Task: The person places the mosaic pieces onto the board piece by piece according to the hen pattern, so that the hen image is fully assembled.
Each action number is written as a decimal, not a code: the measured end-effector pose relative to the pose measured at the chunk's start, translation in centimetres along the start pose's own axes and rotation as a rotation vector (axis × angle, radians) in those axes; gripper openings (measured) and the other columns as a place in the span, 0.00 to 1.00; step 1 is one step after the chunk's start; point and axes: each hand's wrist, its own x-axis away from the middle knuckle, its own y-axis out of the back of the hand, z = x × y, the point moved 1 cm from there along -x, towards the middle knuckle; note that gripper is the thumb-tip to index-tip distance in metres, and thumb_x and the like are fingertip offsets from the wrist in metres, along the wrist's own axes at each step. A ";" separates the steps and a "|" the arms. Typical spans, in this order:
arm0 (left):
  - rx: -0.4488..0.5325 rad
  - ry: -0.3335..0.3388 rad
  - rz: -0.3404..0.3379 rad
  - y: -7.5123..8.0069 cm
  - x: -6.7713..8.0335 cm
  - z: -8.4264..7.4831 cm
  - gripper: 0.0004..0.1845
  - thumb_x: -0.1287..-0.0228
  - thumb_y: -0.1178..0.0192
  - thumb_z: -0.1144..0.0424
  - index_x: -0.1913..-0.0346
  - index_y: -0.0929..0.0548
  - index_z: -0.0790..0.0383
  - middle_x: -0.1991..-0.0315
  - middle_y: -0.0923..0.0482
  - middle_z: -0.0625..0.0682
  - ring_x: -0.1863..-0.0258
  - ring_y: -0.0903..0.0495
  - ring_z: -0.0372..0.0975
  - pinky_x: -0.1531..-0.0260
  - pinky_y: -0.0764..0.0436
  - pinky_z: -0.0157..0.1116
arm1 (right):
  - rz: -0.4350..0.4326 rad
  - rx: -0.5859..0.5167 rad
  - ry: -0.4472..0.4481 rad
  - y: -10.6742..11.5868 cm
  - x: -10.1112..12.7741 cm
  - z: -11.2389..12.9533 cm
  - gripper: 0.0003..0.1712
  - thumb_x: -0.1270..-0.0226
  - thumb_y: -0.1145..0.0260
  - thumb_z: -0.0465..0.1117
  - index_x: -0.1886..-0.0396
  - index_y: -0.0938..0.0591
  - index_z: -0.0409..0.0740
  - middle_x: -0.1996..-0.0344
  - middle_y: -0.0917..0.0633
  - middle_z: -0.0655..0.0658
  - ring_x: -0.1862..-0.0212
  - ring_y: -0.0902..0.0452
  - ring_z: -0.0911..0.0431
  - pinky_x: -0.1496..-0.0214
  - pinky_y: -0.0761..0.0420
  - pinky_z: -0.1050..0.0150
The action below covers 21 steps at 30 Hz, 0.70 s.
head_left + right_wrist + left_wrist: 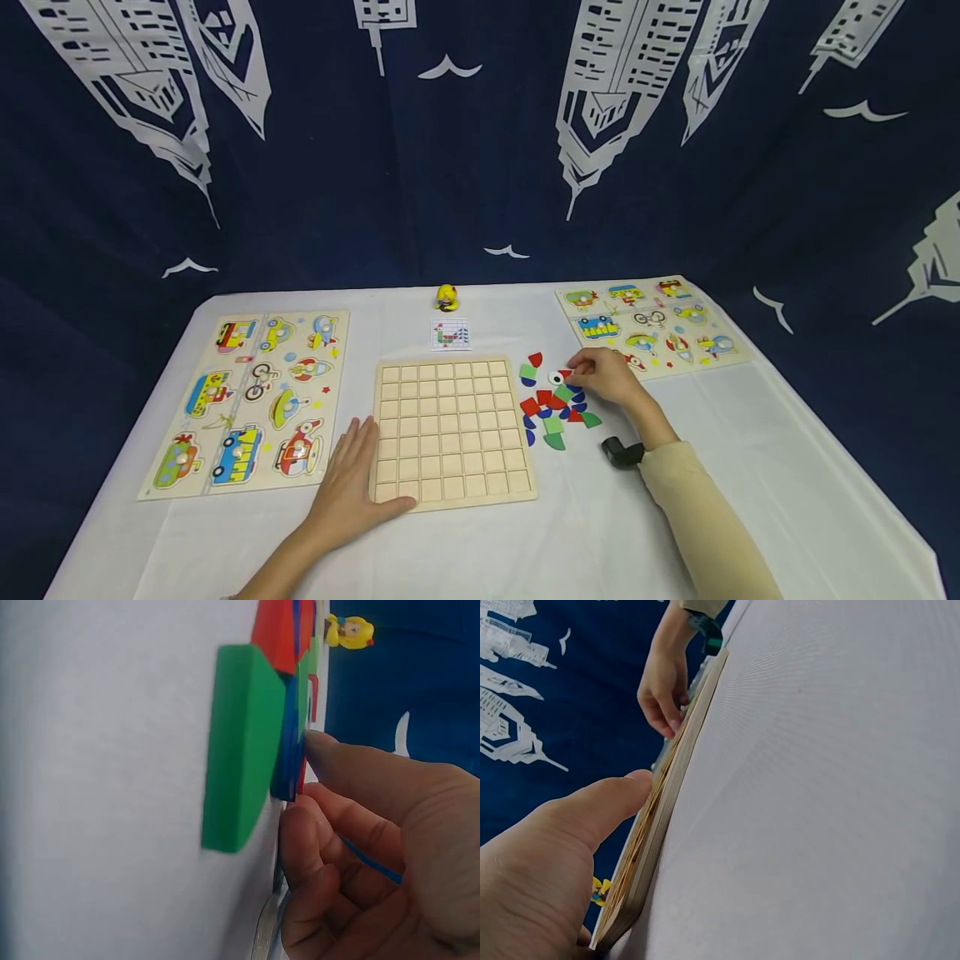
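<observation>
The right hand's (607, 379) fingertips (315, 742) are curling loosely onto the far edge of the pile of coloured pieces (555, 404), touching a blue piece (289, 761) without clearly gripping it; a green piece (240, 746) is lying just beside it. The left hand (352, 479) is resting flat, fingers straight, with its thumb (611, 799) pressing on the near left corner of the empty wooden grid board (450, 429). Beyond the board, a small pattern card (450, 334) and a yellow figure (447, 297) are standing. 2 vehicle puzzle boards (251, 400) (652, 321) are flanking the white table (750, 450).
</observation>
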 end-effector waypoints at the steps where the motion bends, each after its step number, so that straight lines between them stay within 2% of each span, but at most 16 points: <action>1: -0.003 -0.002 -0.002 0.0 0.0 0.1 0.65 0.60 0.27 0.36 0.26 0.45 0.73 0.23 0.50 0.66 0.24 0.55 0.60 0.29 0.50 0.63 | 0.000 0.006 0.004 0.0 -0.1 0.1 0.13 0.43 0.27 0.37 0.60 0.15 0.36 0.74 0.19 0.45 0.70 0.28 0.54 0.67 0.28 0.67; 8: -0.010 -0.015 -0.012 -0.2 0.0 0.4 0.65 0.62 0.25 0.37 0.27 0.44 0.74 0.24 0.50 0.66 0.23 0.55 0.58 0.27 0.51 0.56 | 0.025 0.064 0.006 0.1 -0.5 1.1 0.10 0.41 0.28 0.37 0.63 0.15 0.35 0.74 0.17 0.44 0.71 0.27 0.55 0.66 0.26 0.66; 18: -0.019 -0.024 -0.027 -0.2 -0.1 0.6 0.66 0.64 0.25 0.35 0.28 0.42 0.75 0.24 0.49 0.66 0.24 0.54 0.59 0.28 0.51 0.60 | 0.038 0.104 -0.062 0.1 -0.8 1.4 0.12 0.44 0.26 0.37 0.62 0.15 0.34 0.73 0.16 0.43 0.72 0.25 0.55 0.68 0.25 0.68; 21: -0.013 -0.025 -0.024 -0.2 -0.1 0.6 0.65 0.63 0.25 0.35 0.28 0.41 0.75 0.24 0.49 0.66 0.23 0.54 0.59 0.28 0.51 0.60 | 0.025 0.105 -0.058 0.2 -0.8 1.7 0.12 0.44 0.27 0.37 0.63 0.15 0.34 0.73 0.15 0.44 0.72 0.25 0.56 0.69 0.25 0.69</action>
